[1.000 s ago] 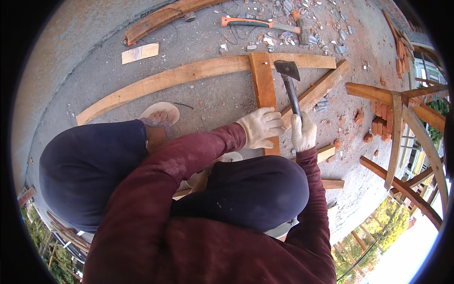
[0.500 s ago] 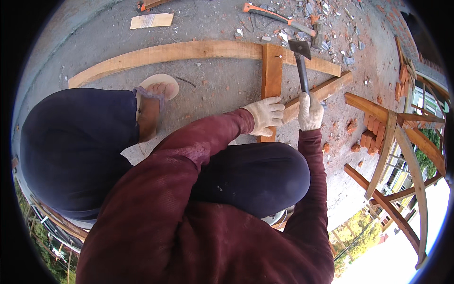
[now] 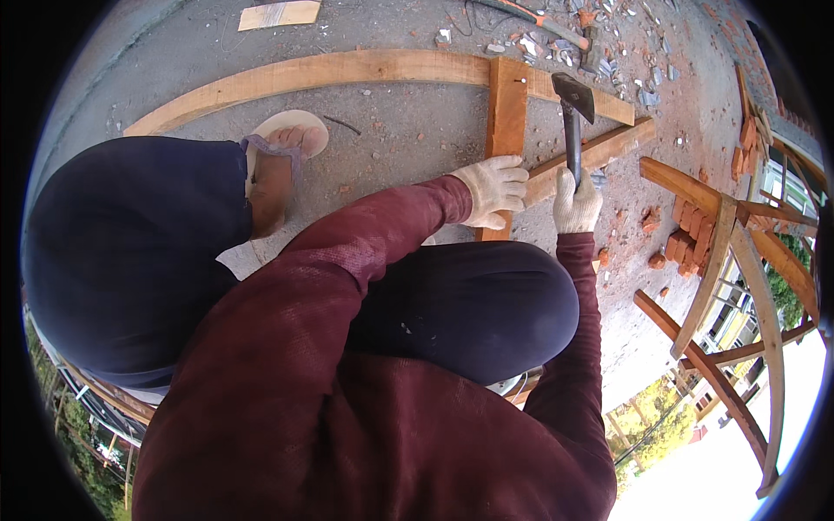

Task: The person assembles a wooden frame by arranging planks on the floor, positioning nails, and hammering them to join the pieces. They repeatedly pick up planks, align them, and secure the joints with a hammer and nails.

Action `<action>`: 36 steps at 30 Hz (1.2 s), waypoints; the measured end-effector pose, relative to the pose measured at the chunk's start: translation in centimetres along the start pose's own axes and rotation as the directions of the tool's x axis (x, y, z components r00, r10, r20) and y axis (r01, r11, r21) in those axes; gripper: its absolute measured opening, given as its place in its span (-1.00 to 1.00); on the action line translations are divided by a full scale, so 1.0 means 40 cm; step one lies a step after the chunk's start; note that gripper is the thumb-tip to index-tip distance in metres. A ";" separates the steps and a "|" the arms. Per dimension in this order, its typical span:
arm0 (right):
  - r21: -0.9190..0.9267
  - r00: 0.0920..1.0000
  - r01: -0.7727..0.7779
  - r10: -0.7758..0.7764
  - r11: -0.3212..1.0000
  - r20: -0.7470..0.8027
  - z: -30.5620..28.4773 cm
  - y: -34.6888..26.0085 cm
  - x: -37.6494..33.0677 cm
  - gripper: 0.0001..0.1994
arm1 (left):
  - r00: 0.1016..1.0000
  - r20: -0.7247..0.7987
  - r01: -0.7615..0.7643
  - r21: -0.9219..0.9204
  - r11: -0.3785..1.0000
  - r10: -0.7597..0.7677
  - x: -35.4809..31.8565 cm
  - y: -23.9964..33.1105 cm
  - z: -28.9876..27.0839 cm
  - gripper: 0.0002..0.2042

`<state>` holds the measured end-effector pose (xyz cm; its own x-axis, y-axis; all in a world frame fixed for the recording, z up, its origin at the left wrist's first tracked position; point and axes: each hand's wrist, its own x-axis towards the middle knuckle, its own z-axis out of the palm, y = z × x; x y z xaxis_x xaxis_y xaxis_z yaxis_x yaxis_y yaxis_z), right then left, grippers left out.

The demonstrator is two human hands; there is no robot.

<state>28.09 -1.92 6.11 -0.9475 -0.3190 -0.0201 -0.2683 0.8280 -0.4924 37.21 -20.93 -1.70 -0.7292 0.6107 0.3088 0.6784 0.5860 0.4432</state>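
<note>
My right hand [image 3: 578,204], in a white knit glove, is closed round the dark handle of a hammer [image 3: 573,97], its head raised above the wood. My gloved left hand [image 3: 495,193] rests with fingers spread on a reddish-brown wooden board [image 3: 506,108]. That board crosses a long curved timber [image 3: 347,69], and a nail [image 3: 522,81] sticks up near its far end. Slanting away to the right of the board is another timber [image 3: 599,151], which comes close to the curved one's right end.
A long-handled sledgehammer [image 3: 543,23] lies among broken rubble at the far side. Stacked red bricks [image 3: 691,234] and a frame of curved timbers [image 3: 718,260] stand on the right. A short wood offcut [image 3: 280,15] lies far left. My sandalled foot [image 3: 291,139] is inside the curve.
The view has shifted, so the timbers and rubble sit slightly higher in the picture. The hammer head has moved a little to the right. My left hand stays on the board.
</note>
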 end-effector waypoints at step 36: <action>0.567 0.988 0.101 -0.013 0.817 -0.156 -0.106 -0.135 0.067 -0.40 | 0.996 0.089 0.022 -0.033 0.999 -0.019 0.005 -0.008 -0.020 -0.54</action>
<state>26.25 -5.28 12.42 -0.9595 -0.2535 0.1226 -0.2159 0.3830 -0.8982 36.77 -21.42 -1.08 -0.7307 0.6448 0.2242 0.6591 0.5809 0.4777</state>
